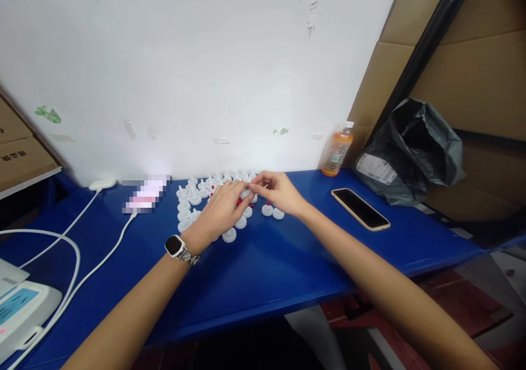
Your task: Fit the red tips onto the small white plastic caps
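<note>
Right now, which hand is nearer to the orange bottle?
The right hand. It is at the white pieces, left of the bottle and apart from it. The left hand is farther left, with the right hand between it and the bottle.

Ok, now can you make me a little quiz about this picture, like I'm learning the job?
1. Multiple choice: which wrist wears the white watch with a dark, square face?
A) left
B) right

2. True or false: the black-screened phone in a tan case lies nearer the right hand than the left hand.

3. Fill in the blank: the small, round, white plastic pieces sit on a smooth ____ table.

Key:
1. A
2. True
3. blue
</note>
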Available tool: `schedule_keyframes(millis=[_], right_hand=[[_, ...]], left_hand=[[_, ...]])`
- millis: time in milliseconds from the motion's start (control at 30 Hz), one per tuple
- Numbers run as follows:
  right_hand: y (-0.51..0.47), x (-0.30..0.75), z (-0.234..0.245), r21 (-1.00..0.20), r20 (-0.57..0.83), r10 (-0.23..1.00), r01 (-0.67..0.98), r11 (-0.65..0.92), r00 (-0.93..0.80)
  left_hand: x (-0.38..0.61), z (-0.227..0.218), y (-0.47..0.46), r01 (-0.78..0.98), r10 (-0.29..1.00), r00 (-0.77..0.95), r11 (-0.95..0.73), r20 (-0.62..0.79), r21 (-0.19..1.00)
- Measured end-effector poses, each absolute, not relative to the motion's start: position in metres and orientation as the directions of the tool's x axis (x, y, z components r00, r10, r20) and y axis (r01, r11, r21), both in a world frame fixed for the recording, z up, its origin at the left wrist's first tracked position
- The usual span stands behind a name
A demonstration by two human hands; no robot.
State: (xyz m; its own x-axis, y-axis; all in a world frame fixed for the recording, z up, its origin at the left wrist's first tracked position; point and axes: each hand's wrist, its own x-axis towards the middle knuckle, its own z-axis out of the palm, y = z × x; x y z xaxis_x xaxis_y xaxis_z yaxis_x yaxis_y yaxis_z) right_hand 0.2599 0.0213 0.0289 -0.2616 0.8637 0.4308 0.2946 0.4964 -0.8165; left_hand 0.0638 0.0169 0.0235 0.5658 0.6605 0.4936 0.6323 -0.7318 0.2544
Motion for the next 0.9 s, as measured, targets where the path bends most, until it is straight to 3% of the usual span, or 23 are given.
schedule_keyframes(millis=[100,200,267,333,467,700,900], right_hand=[[0.027,0.252,0.029,-0.734,0.414,0.869,0.465,0.495,-0.272],[0.035,0.25,0.025,-0.434,0.305,0.874,0.762,0.481,-0.378],[0.037,0.247,0.022,-0.232,0.218,0.869,0.841,0.488,-0.444],[0.039,0.244,0.021,-0.141,0.163,0.866,0.857,0.495,-0.473],[0.04,0.243,0.016,-0.128,0.168,0.862,0.857,0.5,-0.478],[0.032,0.257,0.013,-0.241,0.236,0.877,0.849,0.471,-0.419],[0.029,0.255,0.009,-0.219,0.207,0.876,0.852,0.476,-0.436]], left_hand=[[0.043,0.018,0.019,0.639,0.686,0.543,-0.712,0.484,0.293],[0.027,0.013,0.018,0.645,0.715,0.514,-0.686,0.473,0.337],[0.023,0.009,0.016,0.648,0.727,0.509,-0.676,0.46,0.352],[0.023,0.007,0.013,0.643,0.725,0.515,-0.68,0.457,0.354],[0.027,0.004,0.01,0.62,0.701,0.541,-0.706,0.464,0.343],[0.027,0.004,0.008,0.607,0.685,0.525,-0.717,0.506,0.341],[0.026,0.004,0.007,0.617,0.687,0.524,-0.714,0.504,0.331]])
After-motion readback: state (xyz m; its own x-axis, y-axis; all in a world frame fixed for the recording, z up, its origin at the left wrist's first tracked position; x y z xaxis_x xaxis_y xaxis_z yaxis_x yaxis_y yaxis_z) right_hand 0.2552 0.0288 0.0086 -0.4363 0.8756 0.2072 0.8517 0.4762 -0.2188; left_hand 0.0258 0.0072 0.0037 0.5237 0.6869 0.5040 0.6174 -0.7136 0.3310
